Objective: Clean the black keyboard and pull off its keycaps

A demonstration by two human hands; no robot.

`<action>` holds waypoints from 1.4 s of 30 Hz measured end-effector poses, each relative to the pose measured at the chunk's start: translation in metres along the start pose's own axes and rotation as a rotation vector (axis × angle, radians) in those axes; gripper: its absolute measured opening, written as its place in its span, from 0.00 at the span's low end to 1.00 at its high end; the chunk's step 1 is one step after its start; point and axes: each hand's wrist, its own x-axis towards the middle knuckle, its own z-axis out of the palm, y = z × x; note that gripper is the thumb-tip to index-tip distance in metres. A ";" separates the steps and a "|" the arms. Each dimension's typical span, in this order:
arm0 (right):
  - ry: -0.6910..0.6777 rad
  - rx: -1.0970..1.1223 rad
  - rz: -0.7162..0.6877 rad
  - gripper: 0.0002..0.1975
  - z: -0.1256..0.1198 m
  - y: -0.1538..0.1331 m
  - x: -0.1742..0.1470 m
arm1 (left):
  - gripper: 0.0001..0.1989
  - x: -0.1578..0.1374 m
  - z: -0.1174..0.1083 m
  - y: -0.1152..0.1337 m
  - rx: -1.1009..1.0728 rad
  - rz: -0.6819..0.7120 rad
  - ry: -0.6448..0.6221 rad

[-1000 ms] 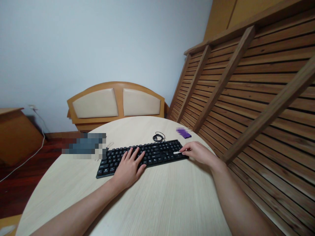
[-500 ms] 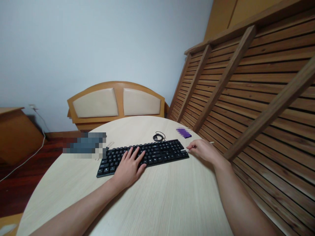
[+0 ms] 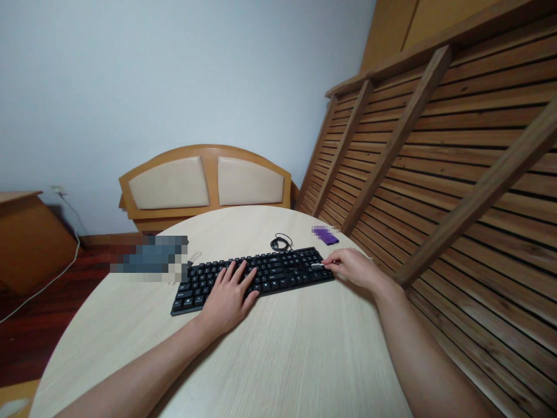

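A black keyboard (image 3: pixel 278 276) lies on the pale round table (image 3: pixel 278 360), slightly slanted. Over its middle keys my left hand (image 3: pixel 228 296) rests flat, fingers spread and holding nothing. At the number pad on the right end, my right hand (image 3: pixel 350 266) pinches a slim white stick-like tool with a wider tip (image 3: pixel 317 266), perhaps a small brush. That tip is on or just above the keys; I cannot tell which. The tool's thin far end pokes out behind the hand, and its middle is hidden by my fingers.
Behind the keyboard lies its coiled black cable (image 3: pixel 281 242). A purple packet (image 3: pixel 326 234) sits near the table's right edge, and a blurred dark blue item (image 3: pixel 152 255) at the left. A slatted wooden panel (image 3: pixel 435 145) leans close on the right.
My right hand has moved a little to the left, bringing the white tool's tip further in over the number pad. The left hand stays in place.
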 end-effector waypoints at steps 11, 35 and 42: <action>-0.107 -0.084 0.108 0.06 -0.007 -0.007 -0.011 | 0.27 0.000 0.001 -0.001 -0.004 0.004 0.008; -0.047 -0.124 0.083 0.05 -0.016 -0.022 -0.016 | 0.27 0.000 -0.001 0.001 -0.012 -0.003 0.003; 0.104 -0.112 -0.074 0.08 0.001 -0.026 0.004 | 0.27 0.000 -0.001 0.001 -0.008 -0.001 0.001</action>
